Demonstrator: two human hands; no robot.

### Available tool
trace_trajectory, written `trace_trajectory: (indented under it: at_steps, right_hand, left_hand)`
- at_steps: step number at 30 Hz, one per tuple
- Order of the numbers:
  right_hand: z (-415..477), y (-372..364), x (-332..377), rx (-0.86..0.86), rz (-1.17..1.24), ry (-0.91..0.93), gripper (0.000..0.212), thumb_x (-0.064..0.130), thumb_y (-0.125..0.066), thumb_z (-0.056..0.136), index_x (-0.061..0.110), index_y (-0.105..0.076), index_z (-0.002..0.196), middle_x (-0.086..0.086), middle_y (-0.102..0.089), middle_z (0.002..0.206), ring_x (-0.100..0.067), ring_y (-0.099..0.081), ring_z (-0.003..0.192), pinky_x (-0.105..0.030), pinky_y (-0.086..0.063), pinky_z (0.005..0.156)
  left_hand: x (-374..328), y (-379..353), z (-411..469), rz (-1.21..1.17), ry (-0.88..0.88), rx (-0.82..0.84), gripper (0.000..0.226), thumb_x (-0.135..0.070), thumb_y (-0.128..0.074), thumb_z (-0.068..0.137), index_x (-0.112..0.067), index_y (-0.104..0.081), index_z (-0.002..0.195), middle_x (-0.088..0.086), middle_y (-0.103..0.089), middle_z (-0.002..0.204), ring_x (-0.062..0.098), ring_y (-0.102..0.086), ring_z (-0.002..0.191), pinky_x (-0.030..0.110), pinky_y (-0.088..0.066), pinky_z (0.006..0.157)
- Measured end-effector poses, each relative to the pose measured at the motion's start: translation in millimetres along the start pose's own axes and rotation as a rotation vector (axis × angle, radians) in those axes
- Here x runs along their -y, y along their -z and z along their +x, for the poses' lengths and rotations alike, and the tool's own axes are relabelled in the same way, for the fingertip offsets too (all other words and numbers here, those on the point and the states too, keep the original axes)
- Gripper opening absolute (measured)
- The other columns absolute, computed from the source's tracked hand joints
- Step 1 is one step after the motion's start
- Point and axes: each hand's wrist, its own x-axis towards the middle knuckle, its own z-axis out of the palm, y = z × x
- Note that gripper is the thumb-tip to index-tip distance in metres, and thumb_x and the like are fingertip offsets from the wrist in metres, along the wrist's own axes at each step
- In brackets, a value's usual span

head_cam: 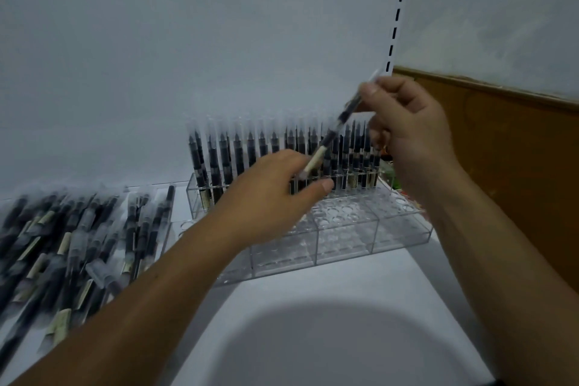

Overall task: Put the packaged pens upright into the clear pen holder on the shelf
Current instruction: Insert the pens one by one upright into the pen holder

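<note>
A clear pen holder (pixel 344 229) with round holes stands on the white shelf. Its back row is filled with upright packaged pens (pixel 238 150). My right hand (pixel 407 131) pinches one packaged pen (pixel 332 135) near its top, tilted, with its lower end down and to the left above the holder. My left hand (pixel 269 194) reaches over the holder with its fingers at that pen's lower end; whether it grips the pen is unclear. A pile of loose packaged pens (pixel 65 247) lies on the shelf at the left.
The white shelf back panel (pixel 188 56) rises behind the holder. A slotted upright (pixel 398 9) and a brown wooden panel (pixel 517 150) stand at the right. The holder's front rows of holes (pixel 351 210) hold nothing.
</note>
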Motion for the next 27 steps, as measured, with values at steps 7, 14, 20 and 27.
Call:
trace_trajectory:
  at_steps: [7,14,20,27]
  right_hand:
    - [13.5,16.9,-15.1,-0.245,-0.251,0.179,0.009,0.024,-0.068,0.091,0.022,-0.06,0.094,0.006,-0.061,0.073,-0.008,-0.053,0.06,-0.026,-0.046,0.056]
    - [15.7,8.0,-27.7,-0.177,-0.48,0.221,0.013,0.03,-0.067,0.091,0.023,-0.059,0.098,0.015,-0.059,0.078,-0.001,-0.055,0.069,-0.024,-0.047,0.064]
    - [15.2,6.2,-22.5,-0.171,-0.622,0.255,0.015,0.036,-0.065,0.092,0.025,-0.058,0.1,0.02,-0.058,0.077,-0.008,-0.058,0.07,-0.042,-0.056,0.07]
    - [18.0,9.7,-23.4,-0.157,-0.671,0.24,0.018,0.036,-0.064,0.092,0.022,-0.06,0.103,0.02,-0.057,0.076,-0.001,-0.054,0.065,-0.031,-0.05,0.064]
  left_hand:
    - [-2.3,0.0,-1.2,0.196,-0.024,0.138,0.052,-0.06,-0.04,0.092,-0.038,-0.046,0.139,-0.021,-0.037,0.148,0.001,-0.031,0.135,0.03,-0.027,0.108]
    - [-0.9,-1.0,-0.3,0.213,-0.014,0.144,0.05,-0.061,-0.04,0.092,-0.038,-0.05,0.135,-0.02,-0.044,0.143,0.002,-0.034,0.132,0.034,-0.033,0.107]
    - [1.3,-2.3,2.4,0.214,-0.029,0.142,0.048,-0.062,-0.039,0.092,-0.038,-0.055,0.131,-0.021,-0.047,0.14,0.002,-0.036,0.129,0.036,-0.036,0.105]
    - [4.0,-4.3,3.8,0.204,-0.041,0.131,0.046,-0.062,-0.039,0.091,-0.04,-0.057,0.128,-0.023,-0.048,0.138,-0.001,-0.036,0.127,0.034,-0.038,0.102]
